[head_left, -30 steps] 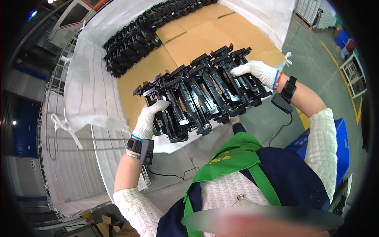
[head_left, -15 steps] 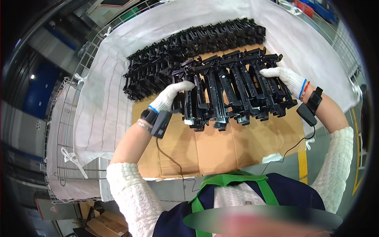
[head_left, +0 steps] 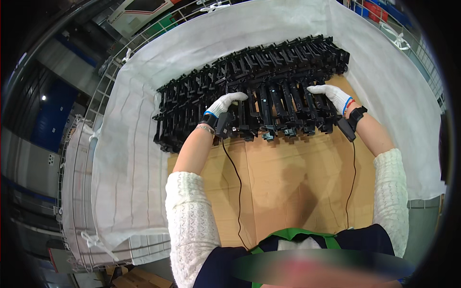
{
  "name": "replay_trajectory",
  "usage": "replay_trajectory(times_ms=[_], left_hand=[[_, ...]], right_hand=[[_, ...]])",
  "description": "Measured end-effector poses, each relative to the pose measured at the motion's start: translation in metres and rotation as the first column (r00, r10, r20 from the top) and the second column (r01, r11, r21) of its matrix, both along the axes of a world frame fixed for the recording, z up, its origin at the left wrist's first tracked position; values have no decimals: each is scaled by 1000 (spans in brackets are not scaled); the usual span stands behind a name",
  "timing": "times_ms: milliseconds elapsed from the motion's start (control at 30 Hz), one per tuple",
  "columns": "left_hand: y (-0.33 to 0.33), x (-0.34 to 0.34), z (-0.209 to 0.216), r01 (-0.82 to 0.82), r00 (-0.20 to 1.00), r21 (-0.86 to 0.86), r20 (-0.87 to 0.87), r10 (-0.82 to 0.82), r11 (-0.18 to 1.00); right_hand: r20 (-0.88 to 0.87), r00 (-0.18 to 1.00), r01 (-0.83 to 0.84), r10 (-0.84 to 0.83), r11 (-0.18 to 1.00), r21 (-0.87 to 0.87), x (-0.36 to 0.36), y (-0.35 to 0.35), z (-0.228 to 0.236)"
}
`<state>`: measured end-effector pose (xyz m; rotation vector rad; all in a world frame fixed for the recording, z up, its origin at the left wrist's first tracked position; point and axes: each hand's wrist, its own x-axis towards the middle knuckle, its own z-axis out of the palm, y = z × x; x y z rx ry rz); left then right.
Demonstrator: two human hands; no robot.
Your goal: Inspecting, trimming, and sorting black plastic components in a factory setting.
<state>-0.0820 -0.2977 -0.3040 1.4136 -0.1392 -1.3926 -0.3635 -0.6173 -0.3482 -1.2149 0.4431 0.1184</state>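
Left hand and right hand grip a black parts bundle over brown cardboard.

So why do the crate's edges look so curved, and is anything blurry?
Head view: the fisheye lens bends the white liner and wire crate toward a dark rim; both gloved hands, left hand and right hand, and the black parts look sharp; only a smeared band at the bottom is blurred.

White knit gloves, cream sleeves, black wrist devices with cables.
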Motion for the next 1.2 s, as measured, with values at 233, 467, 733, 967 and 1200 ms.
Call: replay_trajectory(times_ms=[233, 467, 733, 967, 1200], left_hand=[[-7, 99, -67, 85, 996, 35, 17, -86, 996], [-3, 41, -9, -45, 913, 183, 408, -34, 982], [-21, 28, -20, -23, 921, 108, 390, -21, 994], [-8, 6, -7, -52, 798, 150, 601, -50, 987], [-4, 45, -44, -10, 763, 443, 583, -279, 897]], right_hand=[[98, 995, -27, 13, 990, 139, 90, -47, -90], [-69, 996, 62, -60, 998, 30, 81, 38, 5], [-138, 985, 109, -98, 992, 70, 79, 31, 12], [-118, 993, -67, 17, 897, -437, 87, -8, -28], [-69, 995, 77, -78, 997, -23, 95, 8, -20]])
